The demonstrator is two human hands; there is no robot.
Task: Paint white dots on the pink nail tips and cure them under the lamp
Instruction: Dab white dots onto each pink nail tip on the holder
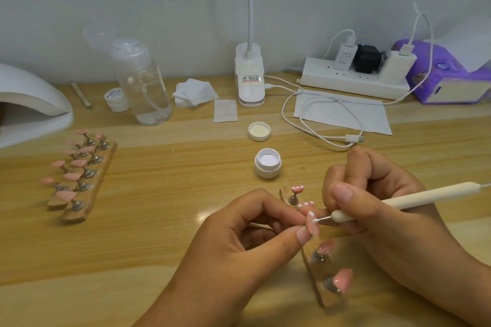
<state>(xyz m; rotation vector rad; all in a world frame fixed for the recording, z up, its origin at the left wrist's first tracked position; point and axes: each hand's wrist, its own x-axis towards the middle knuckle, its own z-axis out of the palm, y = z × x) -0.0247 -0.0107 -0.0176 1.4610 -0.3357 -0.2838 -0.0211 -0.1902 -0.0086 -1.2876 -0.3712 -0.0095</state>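
As the pen (pixel 398 200) meets the tip (pixel 312 224)

The left hand (pixel 239 241) pinches the pink tip between thumb and forefinger, over the near holder (pixel 328 297) on the tabletop (pixel 159 207). The right hand (pixel 377 210) grips the pen, its point touching the tip beside white dots (pixel 311 214). The open paint pot (pixel 267 163) sits just beyond; the lamp (pixel 32 103) stands far left.

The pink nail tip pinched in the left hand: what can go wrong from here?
1. The left hand pinches the pink plastic nail tip close to its white dots, probably wet; a finger might smear them.
2. The right hand works the slim white dotting pen beside two dotted tips on the wooden holder strip; a knuckle might brush them.
3. The small round white gel jar stands open; dust might fall in.
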